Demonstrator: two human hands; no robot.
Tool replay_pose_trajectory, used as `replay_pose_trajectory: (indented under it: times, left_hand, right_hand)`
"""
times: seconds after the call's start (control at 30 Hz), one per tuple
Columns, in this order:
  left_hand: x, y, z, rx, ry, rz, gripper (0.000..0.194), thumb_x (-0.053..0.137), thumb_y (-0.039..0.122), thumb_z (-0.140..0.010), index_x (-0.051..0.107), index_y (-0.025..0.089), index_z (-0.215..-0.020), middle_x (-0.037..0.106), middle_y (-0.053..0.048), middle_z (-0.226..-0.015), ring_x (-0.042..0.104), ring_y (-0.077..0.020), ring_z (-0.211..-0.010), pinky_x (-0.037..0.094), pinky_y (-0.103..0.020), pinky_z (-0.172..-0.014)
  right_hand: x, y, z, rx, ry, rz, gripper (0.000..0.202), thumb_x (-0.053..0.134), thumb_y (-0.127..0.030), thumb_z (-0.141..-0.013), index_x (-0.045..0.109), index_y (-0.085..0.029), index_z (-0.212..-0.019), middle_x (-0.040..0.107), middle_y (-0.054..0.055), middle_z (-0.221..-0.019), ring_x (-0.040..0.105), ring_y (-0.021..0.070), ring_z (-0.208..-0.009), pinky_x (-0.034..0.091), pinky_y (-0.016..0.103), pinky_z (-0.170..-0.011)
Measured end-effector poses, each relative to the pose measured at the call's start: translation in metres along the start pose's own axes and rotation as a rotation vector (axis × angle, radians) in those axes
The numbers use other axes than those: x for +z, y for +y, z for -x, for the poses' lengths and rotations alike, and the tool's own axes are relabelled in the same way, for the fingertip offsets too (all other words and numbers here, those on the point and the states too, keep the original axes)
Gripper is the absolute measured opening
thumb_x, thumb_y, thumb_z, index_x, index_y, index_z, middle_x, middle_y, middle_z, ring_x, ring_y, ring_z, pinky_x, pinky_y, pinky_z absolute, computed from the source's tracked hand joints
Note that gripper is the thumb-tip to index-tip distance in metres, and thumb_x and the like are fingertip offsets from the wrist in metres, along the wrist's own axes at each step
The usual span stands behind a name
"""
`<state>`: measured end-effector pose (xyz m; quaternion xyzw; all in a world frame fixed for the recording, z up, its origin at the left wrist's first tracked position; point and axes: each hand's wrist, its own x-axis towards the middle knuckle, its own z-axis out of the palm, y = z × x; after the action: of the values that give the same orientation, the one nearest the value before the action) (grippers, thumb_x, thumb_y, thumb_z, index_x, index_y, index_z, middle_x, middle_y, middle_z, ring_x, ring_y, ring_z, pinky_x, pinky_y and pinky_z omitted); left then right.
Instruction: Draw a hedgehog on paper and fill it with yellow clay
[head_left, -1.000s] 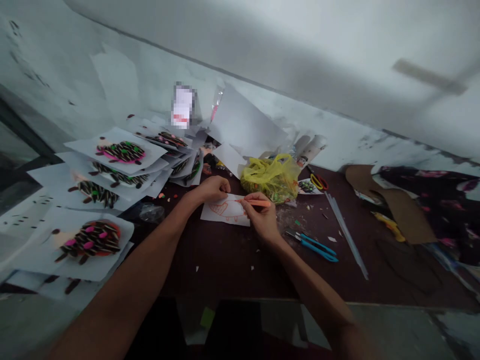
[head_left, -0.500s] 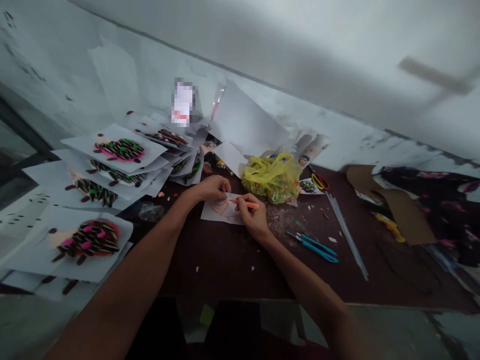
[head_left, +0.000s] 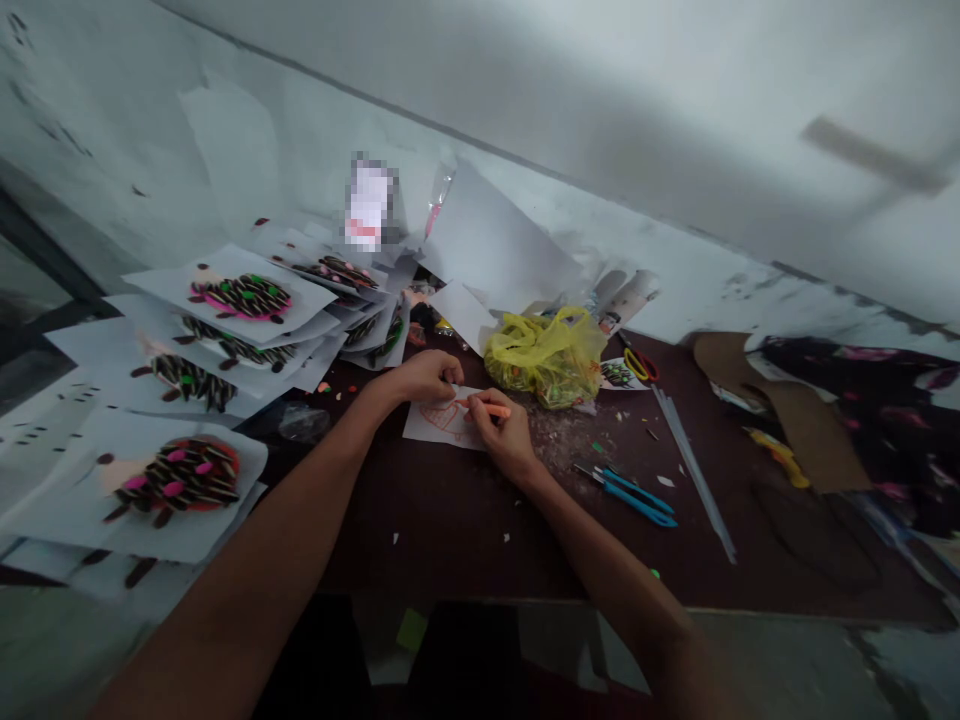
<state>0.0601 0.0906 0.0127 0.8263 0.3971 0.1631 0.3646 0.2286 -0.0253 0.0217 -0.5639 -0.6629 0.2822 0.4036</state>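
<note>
Gripping an orange marker (head_left: 497,410) near its tip for control, the right hand (head_left: 507,438) meets white paper (head_left: 420,429); the left hand (head_left: 427,377), grip unclear, steadies it.

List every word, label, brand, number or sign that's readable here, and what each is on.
No text can be read.
Bright screen: pixelated, illegible.
Pale cylinder at the back: markings too blurred.
Small paper: orange drawn lines, no legible lettering.
Orange pen: too small to tell.

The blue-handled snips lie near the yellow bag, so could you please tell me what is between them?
In the head view, a small green scrap and pale specks lie on the tabletop between the yellow bag and the snips.
</note>
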Motion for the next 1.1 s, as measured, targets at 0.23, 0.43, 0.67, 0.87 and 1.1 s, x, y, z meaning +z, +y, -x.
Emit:
replay_pose_trajectory:
  times: [0.23, 0.43, 0.67, 0.87, 1.1]
  left_hand:
    - [-0.0005, 0.0018, 0.0012, 0.006, 0.014, -0.020, 0.027, 0.061, 0.017, -0.063, 0.072, 0.017, -0.088, 0.071, -0.003, -0.087, 0.062, -0.0162, -0.077, 0.045, -0.023, -0.065]
    - [-0.0016, 0.0049, 0.0026, 0.002, 0.009, -0.019, 0.025, 0.061, 0.017, -0.064, 0.073, 0.016, -0.086, 0.071, -0.004, -0.086, 0.063, -0.0171, -0.078, 0.045, -0.024, -0.068]
    - [-0.0016, 0.0045, 0.0023, 0.002, 0.007, -0.023, 0.024, 0.062, 0.016, -0.065, 0.073, 0.015, -0.087, 0.072, -0.005, -0.088, 0.062, -0.0172, -0.079, 0.045, -0.024, -0.067]
    - [-0.0021, 0.0062, 0.0035, -0.016, 0.009, -0.020, 0.029, 0.062, 0.017, -0.064, 0.074, 0.015, -0.089, 0.072, -0.005, -0.089, 0.063, -0.0178, -0.079, 0.045, -0.025, -0.068]
    - [-0.0034, 0.0071, 0.0040, 0.001, -0.015, -0.018, 0.026, 0.059, 0.016, -0.065, 0.072, 0.014, -0.087, 0.069, -0.004, -0.083, 0.060, -0.0159, -0.074, 0.043, -0.023, -0.064]
  right_hand:
    - [0.0003, -0.0006, 0.0016, 0.002, 0.008, 0.022, 0.029, 0.051, -0.043, -0.093, 0.066, -0.021, -0.082, 0.068, 0.000, -0.071, 0.064, 0.0152, -0.066, 0.046, 0.024, -0.064]
    - [-0.0004, -0.0007, 0.0023, -0.010, 0.025, 0.026, 0.028, 0.051, -0.042, -0.092, 0.066, -0.021, -0.080, 0.067, 0.000, -0.069, 0.061, 0.0145, -0.064, 0.045, 0.025, -0.063]
    - [-0.0009, -0.0015, 0.0026, -0.009, 0.008, 0.018, 0.028, 0.051, -0.041, -0.092, 0.065, -0.021, -0.078, 0.066, 0.000, -0.069, 0.059, 0.0142, -0.063, 0.043, 0.025, -0.062]
    - [-0.0003, -0.0003, 0.0031, -0.025, 0.021, 0.015, 0.029, 0.052, -0.040, -0.091, 0.065, -0.020, -0.076, 0.064, 0.000, -0.066, 0.057, 0.0138, -0.060, 0.042, 0.025, -0.061]
    - [-0.0028, 0.0048, 0.0020, -0.039, 0.106, -0.039, 0.029, 0.054, -0.041, -0.091, 0.064, -0.020, -0.074, 0.067, 0.000, -0.067, 0.060, 0.0139, -0.060, 0.044, 0.025, -0.062]
